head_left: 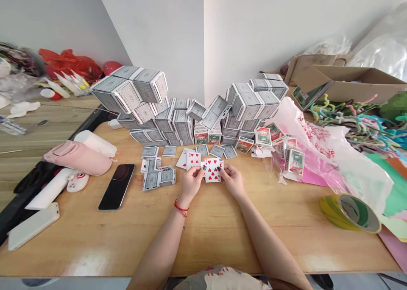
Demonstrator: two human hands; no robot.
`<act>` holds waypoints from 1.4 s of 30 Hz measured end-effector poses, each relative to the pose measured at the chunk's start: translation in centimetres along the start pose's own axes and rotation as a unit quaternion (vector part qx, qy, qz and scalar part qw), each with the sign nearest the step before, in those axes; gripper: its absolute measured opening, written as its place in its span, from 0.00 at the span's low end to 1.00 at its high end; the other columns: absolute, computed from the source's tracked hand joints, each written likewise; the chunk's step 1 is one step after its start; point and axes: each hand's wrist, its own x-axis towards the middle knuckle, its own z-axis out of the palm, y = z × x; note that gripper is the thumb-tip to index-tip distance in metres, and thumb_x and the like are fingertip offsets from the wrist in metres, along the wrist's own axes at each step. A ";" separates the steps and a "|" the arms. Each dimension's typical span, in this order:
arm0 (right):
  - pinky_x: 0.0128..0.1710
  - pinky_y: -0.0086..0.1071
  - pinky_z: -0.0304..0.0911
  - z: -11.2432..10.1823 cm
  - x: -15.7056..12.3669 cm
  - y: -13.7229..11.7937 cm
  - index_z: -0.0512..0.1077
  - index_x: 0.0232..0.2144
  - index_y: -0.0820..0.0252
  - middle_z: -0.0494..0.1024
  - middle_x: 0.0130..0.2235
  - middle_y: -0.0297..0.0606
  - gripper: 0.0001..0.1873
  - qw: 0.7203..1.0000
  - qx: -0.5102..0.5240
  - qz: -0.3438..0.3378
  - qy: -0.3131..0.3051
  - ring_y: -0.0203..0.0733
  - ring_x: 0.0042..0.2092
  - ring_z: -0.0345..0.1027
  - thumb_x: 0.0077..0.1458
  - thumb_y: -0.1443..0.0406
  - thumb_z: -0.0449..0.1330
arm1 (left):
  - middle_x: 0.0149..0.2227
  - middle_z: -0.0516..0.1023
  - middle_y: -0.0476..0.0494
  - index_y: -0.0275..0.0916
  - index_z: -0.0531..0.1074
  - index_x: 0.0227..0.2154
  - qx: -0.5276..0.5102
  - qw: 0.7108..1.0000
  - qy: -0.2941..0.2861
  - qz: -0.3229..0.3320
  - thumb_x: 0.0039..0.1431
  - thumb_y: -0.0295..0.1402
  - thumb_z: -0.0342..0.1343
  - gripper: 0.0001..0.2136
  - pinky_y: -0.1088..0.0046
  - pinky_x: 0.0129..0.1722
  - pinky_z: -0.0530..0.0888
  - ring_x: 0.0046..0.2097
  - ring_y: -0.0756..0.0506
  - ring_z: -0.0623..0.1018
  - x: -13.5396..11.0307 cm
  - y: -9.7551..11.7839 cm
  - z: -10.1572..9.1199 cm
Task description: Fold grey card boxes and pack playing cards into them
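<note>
Between my two hands is a seven of hearts playing card [213, 171], face toward me, with the edge of another card showing behind it. My left hand [191, 183] pinches the left edge, thumb in front. At the right edge my right hand [233, 180] does the same. Just beyond lie two face-up red cards [193, 157]. Several face-down cards [169, 151] are spread in a row behind them. To the left sits a small folded-card piece [158, 174]. Farther back, blocks of folded cards [182, 122] are stacked, with a tilted block [216, 112] near the middle.
At the left are a black phone [117, 186], a pink bottle [79, 157], a white power bank [34, 226] and a computer mouse [77, 182]. Card boxes [263, 136] and a plastic bag [337, 154] lie right. Yellow tape [349, 213] stands near the right edge.
</note>
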 end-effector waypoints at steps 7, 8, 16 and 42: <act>0.29 0.35 0.66 -0.3 0.0 -0.5 0.70 0.31 0.61 0.77 0.27 0.39 0.20 0.997 0.035 0.019 -0.067 0.43 0.27 0.70 0.43 0.52 0.60 | 0.19 0.68 0.50 0.36 0.69 0.24 -0.004 1.000 -0.022 0.007 0.51 0.38 0.52 0.10 0.79 0.23 0.64 0.22 0.52 0.69 -0.2 0.2 0.0; 0.29 0.35 0.66 -0.3 0.0 -0.4 0.70 0.30 0.62 0.77 0.27 0.39 0.19 0.997 0.029 0.018 -0.065 0.43 0.27 0.70 0.43 0.52 0.60 | 0.19 0.68 0.51 0.36 0.69 0.23 -0.007 1.000 -0.023 0.006 0.51 0.38 0.52 0.10 0.79 0.23 0.64 0.23 0.53 0.69 -0.2 0.2 0.0; 0.25 0.32 0.64 -0.5 0.2 -0.2 0.71 0.29 0.64 0.76 0.24 0.37 0.22 0.998 0.004 0.019 -0.053 0.41 0.26 0.68 0.41 0.50 0.61 | 0.22 0.70 0.49 0.34 0.70 0.22 -0.103 0.991 -0.075 -0.047 0.50 0.39 0.52 0.12 0.76 0.27 0.67 0.27 0.51 0.71 0.5 0.3 -1.2; 0.17 0.25 0.43 -0.6 0.2 0.5 0.62 0.18 0.61 0.56 0.15 0.26 0.21 0.998 -0.063 -0.029 -0.008 0.28 0.19 0.44 0.41 0.50 0.60 | 0.38 0.77 0.42 0.35 0.74 0.37 -0.244 0.928 -0.226 -0.167 0.46 0.39 0.58 0.16 0.62 0.43 0.70 0.40 0.43 0.75 1.3 -0.1 -1.9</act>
